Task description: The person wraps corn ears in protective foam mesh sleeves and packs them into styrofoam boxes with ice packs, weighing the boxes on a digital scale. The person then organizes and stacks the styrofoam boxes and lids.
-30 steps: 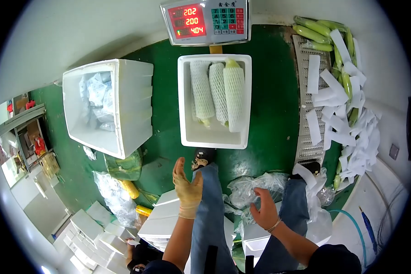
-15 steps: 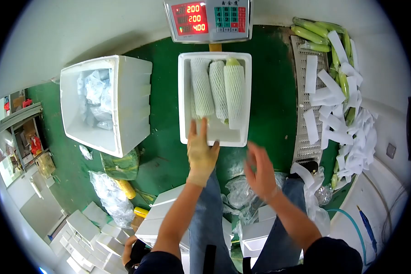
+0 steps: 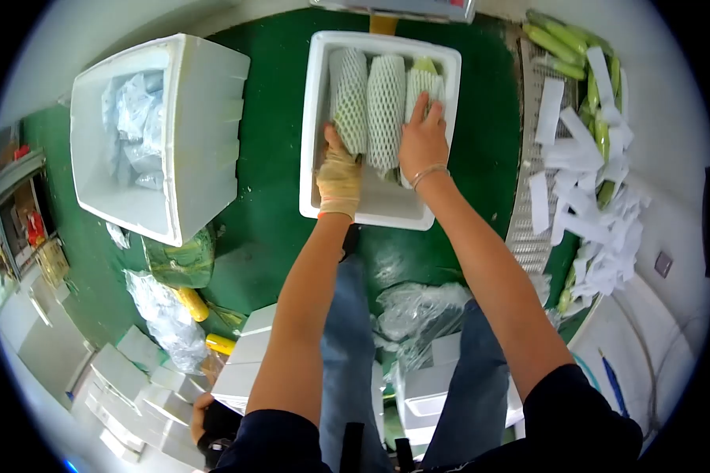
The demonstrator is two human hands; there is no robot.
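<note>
A white foam box (image 3: 308, 158) holds three long pale-green vegetables side by side, each in a white foam net sleeve. My left hand (image 3: 340, 180), in a yellowish glove, curls around the lower end of the left netted vegetable (image 3: 349, 94); some of its fingers are hidden. Beside it lies the middle netted vegetable (image 3: 386, 110), untouched along most of its length. My right hand (image 3: 424, 146), bare with a bracelet at the wrist, closes over the right netted vegetable (image 3: 424, 79), covering its lower part.
A larger foam box (image 3: 177, 142) with bagged contents stands at left. The scale's lower edge (image 3: 402, 8) is above my box. On the right, white strips (image 3: 576, 158) and wrapped green vegetables (image 3: 556, 47) lie by a metal grating (image 3: 525, 213). Clear plastic (image 3: 418, 315) lies near my legs.
Both hands have moved forward into the box and onto the outer vegetables. The vegetables have shifted, with a wider gap between left and middle. The view has tilted, cutting off the scale's display.
</note>
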